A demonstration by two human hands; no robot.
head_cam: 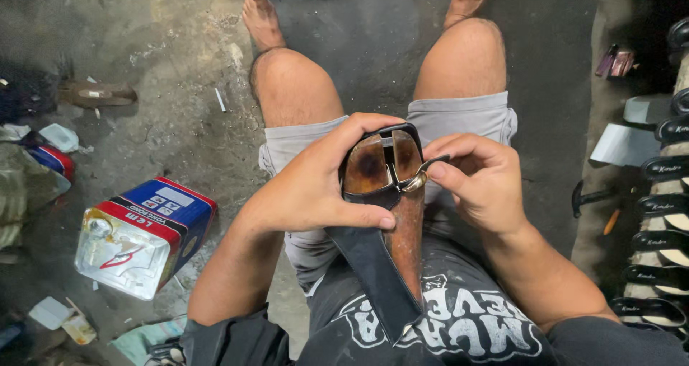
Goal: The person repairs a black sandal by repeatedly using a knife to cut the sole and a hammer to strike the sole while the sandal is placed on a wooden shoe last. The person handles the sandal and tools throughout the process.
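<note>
metal can [143, 237], sandal rack [664, 208], hammer [585, 197]

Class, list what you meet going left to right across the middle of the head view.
Metal can → left hand → brown sandal → right hand → hammer → row of black sandals.

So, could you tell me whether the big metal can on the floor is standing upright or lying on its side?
On its side: the can lies flat, its shiny end facing the camera's lower left.

floor [179, 64]: dusty grey concrete, littered | left: dented tin can [143, 237], scraps | right edge: stacked black sandals [664, 208] | light: dim
</note>
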